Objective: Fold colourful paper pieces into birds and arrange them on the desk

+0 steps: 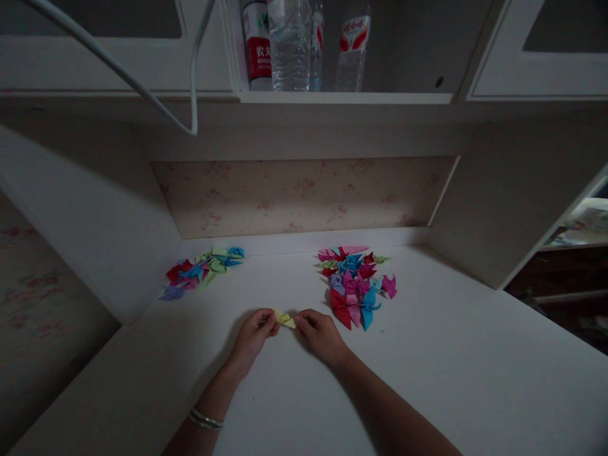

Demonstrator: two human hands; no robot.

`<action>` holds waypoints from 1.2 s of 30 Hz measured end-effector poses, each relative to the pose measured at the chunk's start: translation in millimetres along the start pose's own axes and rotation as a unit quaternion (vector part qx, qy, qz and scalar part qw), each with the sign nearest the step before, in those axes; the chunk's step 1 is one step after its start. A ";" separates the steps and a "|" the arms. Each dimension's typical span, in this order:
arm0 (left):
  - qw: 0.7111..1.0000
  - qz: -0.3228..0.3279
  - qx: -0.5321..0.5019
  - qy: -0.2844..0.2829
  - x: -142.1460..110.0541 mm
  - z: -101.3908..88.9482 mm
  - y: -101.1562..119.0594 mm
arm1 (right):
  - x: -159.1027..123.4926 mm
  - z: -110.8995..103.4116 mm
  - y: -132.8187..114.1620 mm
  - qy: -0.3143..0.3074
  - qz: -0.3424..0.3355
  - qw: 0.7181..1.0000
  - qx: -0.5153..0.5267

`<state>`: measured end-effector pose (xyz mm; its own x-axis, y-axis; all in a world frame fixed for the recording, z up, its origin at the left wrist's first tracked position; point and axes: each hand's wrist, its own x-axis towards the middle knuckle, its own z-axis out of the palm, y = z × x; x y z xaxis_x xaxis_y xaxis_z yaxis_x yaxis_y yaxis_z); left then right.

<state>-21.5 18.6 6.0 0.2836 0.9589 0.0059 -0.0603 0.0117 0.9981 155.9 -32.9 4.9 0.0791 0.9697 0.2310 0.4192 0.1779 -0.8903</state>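
A small yellow folded paper piece [285, 318] is held just above the white desk [427, 354], pinched from both ends. My left hand [253, 335] grips its left end with closed fingers, a bracelet on that wrist. My right hand [319, 334] pinches its right end. Just right of my right hand lies a pile of folded paper cranes [356, 282] in pink, red, blue and purple. A second pile of colourful folded paper pieces [202, 271] lies at the far left of the desk.
Above the desk a shelf holds several plastic water bottles [289, 44]. A white cable [142, 88] hangs across the upper left. Cabinet side walls close in the desk left and right, with a floral back panel [304, 196] behind.
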 end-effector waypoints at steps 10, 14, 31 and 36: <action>0.995 0.012 0.083 -0.053 4.6 -2.3 -7.2 | 4.4 0.8 5.8 0.029 0.071 0.987 0.140; 0.993 0.023 0.098 -0.066 6.4 -2.6 -10.4 | 6.0 0.9 8.7 0.035 0.058 0.988 0.140; 0.994 -0.013 0.104 -0.036 3.8 1.5 -6.2 | 2.5 -4.6 1.1 0.037 0.055 0.991 0.118; 0.992 -0.009 0.117 -0.034 2.5 1.8 -7.0 | 16.2 -70.1 -12.4 0.031 0.037 0.993 0.107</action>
<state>-18.7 20.4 -0.8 0.3468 0.9378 -0.0166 0.1678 -0.0447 0.9848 215.4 -31.1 47.1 0.1613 0.9702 0.1807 0.2087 0.1455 -0.9671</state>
